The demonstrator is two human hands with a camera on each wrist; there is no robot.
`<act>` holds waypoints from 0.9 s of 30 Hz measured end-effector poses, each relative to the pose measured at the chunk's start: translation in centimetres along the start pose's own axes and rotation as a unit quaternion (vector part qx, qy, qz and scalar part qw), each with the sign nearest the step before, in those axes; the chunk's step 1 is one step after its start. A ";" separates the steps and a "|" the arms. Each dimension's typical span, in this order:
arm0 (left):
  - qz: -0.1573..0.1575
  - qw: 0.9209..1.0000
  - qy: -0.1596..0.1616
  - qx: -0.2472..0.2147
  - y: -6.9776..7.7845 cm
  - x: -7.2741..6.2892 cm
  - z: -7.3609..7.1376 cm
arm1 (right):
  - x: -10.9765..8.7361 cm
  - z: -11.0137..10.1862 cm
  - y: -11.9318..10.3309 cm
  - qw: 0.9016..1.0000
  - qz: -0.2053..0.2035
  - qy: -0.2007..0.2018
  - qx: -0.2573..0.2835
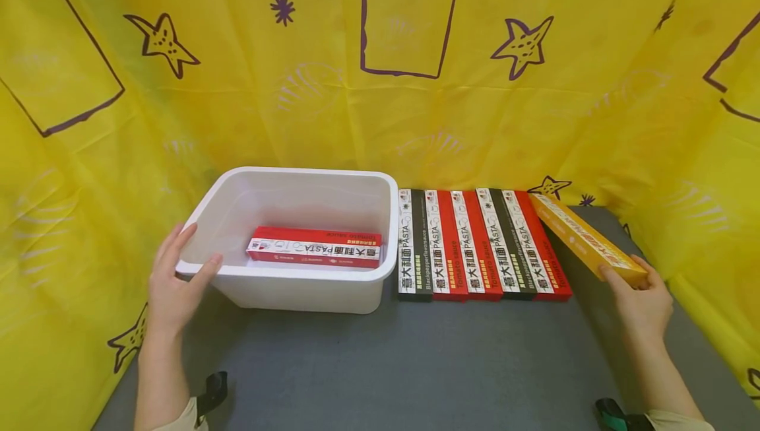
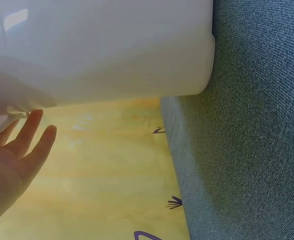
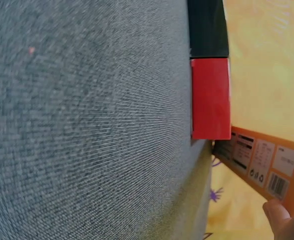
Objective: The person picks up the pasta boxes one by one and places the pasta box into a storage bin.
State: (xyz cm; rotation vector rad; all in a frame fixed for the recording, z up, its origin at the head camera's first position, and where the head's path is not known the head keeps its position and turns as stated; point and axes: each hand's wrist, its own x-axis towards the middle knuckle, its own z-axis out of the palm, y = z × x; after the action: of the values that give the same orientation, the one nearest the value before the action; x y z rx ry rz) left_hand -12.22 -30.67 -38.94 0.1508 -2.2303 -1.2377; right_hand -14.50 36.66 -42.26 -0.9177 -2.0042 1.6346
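Note:
A white plastic tub (image 1: 297, 291) stands left of centre, with a red pasta box (image 1: 320, 246) lying inside. My left hand (image 1: 175, 282) holds the tub's front left corner, thumb at the front and fingers along the left side. In the left wrist view, fingers (image 2: 36, 150) reach the rim. At the right, my right hand (image 1: 644, 302) grips the near end of a yellow pasta box (image 1: 584, 233). This box slants with its near end raised off the table. In the right wrist view, its orange side (image 3: 259, 160) shows a barcode, and the thumb presses its edge.
Several red and black pasta boxes (image 1: 483, 246) lie side by side on the grey table (image 1: 415, 365), between the tub and the yellow box. A yellow patterned cloth (image 1: 332, 88) hangs behind and at both sides.

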 end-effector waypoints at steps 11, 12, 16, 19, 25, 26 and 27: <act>0.010 1.000 0.013 -0.001 0.0 0.1 0.1 | -0.5 -0.2 -0.5 0.984 0.010 0.054 0.171; 0.011 1.000 0.015 -0.002 0.0 0.1 0.1 | -0.5 -0.2 -0.6 0.981 0.009 0.056 0.186; 0.009 1.000 0.017 -0.004 0.0 0.1 0.2 | -0.9 -0.2 -0.8 0.967 -0.012 0.058 0.247; 0.001 1.000 0.017 -0.005 0.0 0.1 0.2 | -1.1 -0.3 -1.1 0.954 -0.031 0.055 0.294; -0.016 1.000 0.016 -0.009 0.1 -0.1 0.2 | -1.6 -0.1 -2.0 0.924 -0.062 0.037 0.376; -0.018 1.000 0.015 -0.009 0.1 -0.1 0.2 | -1.8 0.0 -2.2 0.919 -0.066 0.033 0.387; -0.020 1.000 0.014 -0.008 0.1 -0.1 0.2 | -2.0 0.1 -2.3 0.915 -0.071 0.030 0.396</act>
State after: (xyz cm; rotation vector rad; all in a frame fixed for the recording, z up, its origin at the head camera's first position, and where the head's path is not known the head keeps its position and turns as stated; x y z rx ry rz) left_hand -12.24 -30.39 -39.00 0.2056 -2.2030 -1.2655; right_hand -13.71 34.95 -39.83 -0.4822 -1.1289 2.0335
